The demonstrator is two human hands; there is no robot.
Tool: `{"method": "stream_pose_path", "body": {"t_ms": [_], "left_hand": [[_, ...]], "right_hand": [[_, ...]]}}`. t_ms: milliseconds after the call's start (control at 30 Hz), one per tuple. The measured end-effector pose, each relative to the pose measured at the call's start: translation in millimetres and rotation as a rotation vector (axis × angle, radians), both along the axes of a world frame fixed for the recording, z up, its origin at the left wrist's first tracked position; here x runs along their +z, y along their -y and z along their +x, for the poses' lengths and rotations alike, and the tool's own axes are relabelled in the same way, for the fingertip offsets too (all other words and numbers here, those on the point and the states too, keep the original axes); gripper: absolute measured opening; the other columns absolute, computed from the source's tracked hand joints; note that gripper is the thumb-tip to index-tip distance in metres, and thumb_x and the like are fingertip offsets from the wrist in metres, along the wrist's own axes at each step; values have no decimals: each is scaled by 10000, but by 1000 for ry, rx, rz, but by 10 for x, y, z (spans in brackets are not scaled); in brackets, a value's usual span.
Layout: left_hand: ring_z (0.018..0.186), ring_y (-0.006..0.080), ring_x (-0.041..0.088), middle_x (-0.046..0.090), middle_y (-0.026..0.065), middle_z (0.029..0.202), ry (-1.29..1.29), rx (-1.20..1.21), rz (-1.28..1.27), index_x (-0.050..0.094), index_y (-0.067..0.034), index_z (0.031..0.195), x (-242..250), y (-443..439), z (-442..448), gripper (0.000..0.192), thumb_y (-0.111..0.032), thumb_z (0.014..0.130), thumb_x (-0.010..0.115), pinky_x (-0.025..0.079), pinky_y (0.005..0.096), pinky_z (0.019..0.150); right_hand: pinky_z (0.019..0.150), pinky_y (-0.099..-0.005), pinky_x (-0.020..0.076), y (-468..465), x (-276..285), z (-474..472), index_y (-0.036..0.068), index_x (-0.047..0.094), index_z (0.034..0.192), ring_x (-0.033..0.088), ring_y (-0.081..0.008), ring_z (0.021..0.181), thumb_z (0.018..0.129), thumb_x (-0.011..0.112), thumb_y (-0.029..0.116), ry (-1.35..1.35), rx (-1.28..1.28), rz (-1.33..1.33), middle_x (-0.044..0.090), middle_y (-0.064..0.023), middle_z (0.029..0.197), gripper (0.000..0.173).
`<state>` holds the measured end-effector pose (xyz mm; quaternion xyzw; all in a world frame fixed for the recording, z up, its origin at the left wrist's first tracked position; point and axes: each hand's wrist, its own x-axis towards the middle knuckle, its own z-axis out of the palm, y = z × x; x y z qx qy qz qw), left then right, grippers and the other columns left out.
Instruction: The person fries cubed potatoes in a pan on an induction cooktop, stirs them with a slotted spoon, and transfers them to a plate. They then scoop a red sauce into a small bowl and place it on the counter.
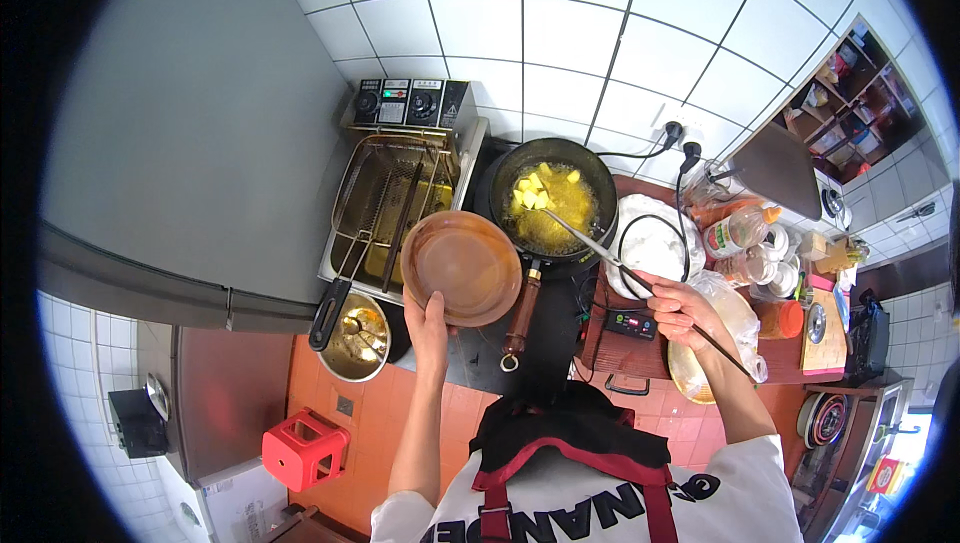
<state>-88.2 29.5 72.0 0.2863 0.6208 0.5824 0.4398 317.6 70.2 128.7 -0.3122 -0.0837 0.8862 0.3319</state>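
Note:
My left hand (429, 325) grips the near rim of a brown bowl (460, 268), which looks empty and is held just left of a dark frying pan (607, 224). Bubbling yellow oil fills the pan, with pale yellow chunks (531, 196) gathered at its left side. In my right hand (679, 310) is a long-handled metal utensil (581, 235); its far end reaches in among the chunks, and its exact shape there is hidden. The pan's wooden handle (523, 318) points towards me.
Left of the pan stands a deep fryer (405, 104) with a wire basket (375, 175). A metal pot (352, 374) sits below it. Plugged cables, bottles (739, 232), plastic bags and a cutting board (831, 340) are at the right. A red stool (300, 457) stands on the floor.

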Motion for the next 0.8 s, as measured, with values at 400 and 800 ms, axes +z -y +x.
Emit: {"method": "stream_pose_path", "body": {"t_ms": [400,800], "left_hand": [[675,124,601,623,77,999,392,-167,118,471,-55,1322,-279,-958,701,349,-274,1062,547,442,253,496],[708,81,545,613,24,985,477,-157,159,500,-86,1316,-140,-938,792,330,-312,1079,537,417,246,545]], "right_hand": [[394,-201,235,416,1039,-47,-17,447,1501,278,-26,436,1039,465,32,541,9,282,322,72,619,465],[653,-364,487,875,696,-345,69,479,1503,569,-374,647,961,576,-7,1407,204,1289,589,-187,746,555]]}}
